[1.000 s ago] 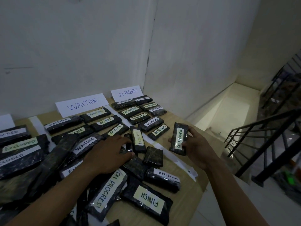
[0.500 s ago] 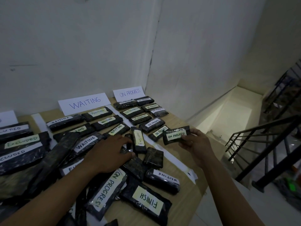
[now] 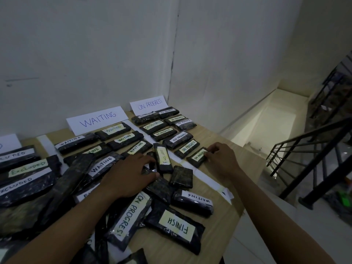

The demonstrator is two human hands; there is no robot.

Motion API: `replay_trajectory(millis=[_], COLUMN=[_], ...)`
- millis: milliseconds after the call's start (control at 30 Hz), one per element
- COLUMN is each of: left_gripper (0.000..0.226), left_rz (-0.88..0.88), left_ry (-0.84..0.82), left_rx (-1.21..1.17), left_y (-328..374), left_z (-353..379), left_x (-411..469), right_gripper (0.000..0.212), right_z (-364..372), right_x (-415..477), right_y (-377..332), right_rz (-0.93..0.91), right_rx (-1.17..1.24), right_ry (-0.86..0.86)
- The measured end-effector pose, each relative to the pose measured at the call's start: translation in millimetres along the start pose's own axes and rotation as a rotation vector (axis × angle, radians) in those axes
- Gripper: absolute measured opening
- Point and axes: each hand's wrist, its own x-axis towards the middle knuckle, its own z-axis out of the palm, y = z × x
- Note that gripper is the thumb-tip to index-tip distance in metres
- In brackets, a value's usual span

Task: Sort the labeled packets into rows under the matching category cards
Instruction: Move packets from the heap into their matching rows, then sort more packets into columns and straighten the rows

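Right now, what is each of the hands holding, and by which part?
The right hand pinches an ON PROGRESS packet by its right end. The left hand rests on the loose pile; no grip shows.

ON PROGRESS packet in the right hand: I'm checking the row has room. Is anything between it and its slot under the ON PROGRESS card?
Nothing visible. The right hand pinches the ON PROGRESS packet at the row's near end, beside the nearest laid packet, over bare table.

Wooden table [image 3: 224, 204] bears black packets [image 3: 174, 228] (labeled) and cards [image 3: 97, 120].
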Motion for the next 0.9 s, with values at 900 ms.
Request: replay_trajectory(millis=[900], left_gripper=[0.051], left_rz=[0.004], left_ry=[0.010], left_rx=[0.001], left_y=[2], left_z=[2], left_x=[-2], right_gripper=[0.026], right_z=[-43], right_x=[-95], right_y=[-36], right_rz=[-0.148], right_rx=[0.287], right_ry=[-0.791])
